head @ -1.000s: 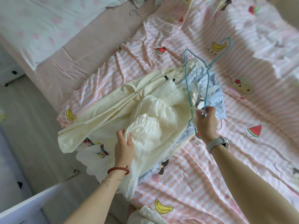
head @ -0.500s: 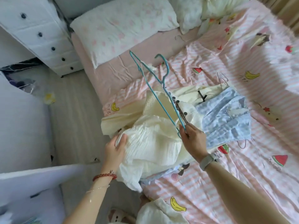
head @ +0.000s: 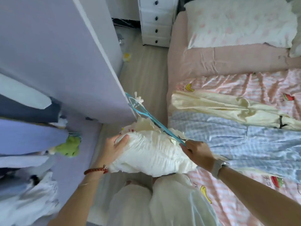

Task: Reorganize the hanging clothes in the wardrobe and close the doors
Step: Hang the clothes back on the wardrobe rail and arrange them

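A bunched cream-white garment [head: 151, 152] hangs in the air between the wardrobe and the bed. My left hand [head: 114, 145] grips its left end. My right hand [head: 197, 150] pinches the lower end of a teal wire hanger [head: 146, 115], whose far end reaches the edge of the open wardrobe door [head: 68, 62]. Inside the wardrobe [head: 29, 136], at the left, hang blue, lilac and white clothes, one with a green patch [head: 70, 145]. A pale yellow garment [head: 228, 108] and a light blue checked garment [head: 236, 144] lie on the bed.
The bed with a pink striped fruit-print cover [head: 260, 82] and a pillow [head: 241, 22] fills the right side. A white chest of drawers [head: 156, 22] stands at the far end of a narrow strip of wooden floor [head: 146, 75]. My own white-clad legs are below.
I have turned left from the bed toward the wardrobe. Both hands lifted the cream-white garment and the teal hanger off the bed and carried them toward the open wardrobe door.
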Demonstrator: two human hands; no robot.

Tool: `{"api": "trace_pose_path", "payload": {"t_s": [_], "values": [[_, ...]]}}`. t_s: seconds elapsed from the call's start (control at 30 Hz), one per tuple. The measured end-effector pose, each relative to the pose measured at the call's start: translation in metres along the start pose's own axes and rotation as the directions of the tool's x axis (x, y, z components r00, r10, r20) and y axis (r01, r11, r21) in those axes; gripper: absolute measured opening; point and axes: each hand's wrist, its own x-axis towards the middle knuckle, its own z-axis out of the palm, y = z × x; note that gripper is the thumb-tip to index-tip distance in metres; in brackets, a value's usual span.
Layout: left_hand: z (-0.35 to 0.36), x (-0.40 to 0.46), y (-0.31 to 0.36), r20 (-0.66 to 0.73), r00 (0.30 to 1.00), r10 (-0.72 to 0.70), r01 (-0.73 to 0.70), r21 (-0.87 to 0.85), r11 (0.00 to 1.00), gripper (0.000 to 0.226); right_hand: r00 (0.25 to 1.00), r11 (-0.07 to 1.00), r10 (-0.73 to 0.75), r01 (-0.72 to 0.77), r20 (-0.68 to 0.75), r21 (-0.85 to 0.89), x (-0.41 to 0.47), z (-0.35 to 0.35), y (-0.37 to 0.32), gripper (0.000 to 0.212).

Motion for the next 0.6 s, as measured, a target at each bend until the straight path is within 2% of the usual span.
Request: {"api": "trace_pose_path", "payload": {"t_s": [0.07, 0.13, 0.2, 0.3, 0.43, 0.6], "values": [[-0.025, -0.022, -0.023, -0.02, 1.0, -0.024, 0.023, -0.027, 0.999, 0.018, 0.999, 1.0, -0.006, 0.006, 0.036, 0.005, 0.009, 0.012, -0.023, 0.061], [-0.048, -0.042, -0.043, -0.06, 0.996, -0.062, 0.06, -0.033, 0.998, 0.019, 0.984, 0.994, 0.096, -0.101, 0.15, 0.029, 0.015, 0.021, -0.045, 0.049], [-0.067, -0.059, -0.059, -0.115, 0.989, -0.09, 0.085, -0.043, 0.995, 0.026, 0.931, 0.98, 0.19, -0.2, 0.312, -0.002, 0.013, 0.03, -0.064, 0.041], [-0.084, -0.074, -0.078, -0.168, 0.984, -0.061, 0.062, 0.001, 0.998, 0.029, 0.836, 0.956, 0.291, -0.273, 0.465, -0.107, 0.0, 0.041, -0.09, 0.044], [-0.088, -0.083, -0.096, -0.197, 0.978, -0.066, 0.074, 0.034, 0.997, 0.029, 0.76, 0.915, 0.404, -0.341, 0.509, -0.216, -0.013, 0.052, -0.128, 0.044], [-0.102, -0.096, -0.115, -0.215, 0.969, -0.12, 0.132, 0.044, 0.99, 0.033, 0.747, 0.931, 0.366, -0.282, 0.556, -0.233, -0.02, 0.064, -0.166, 0.048]]}}
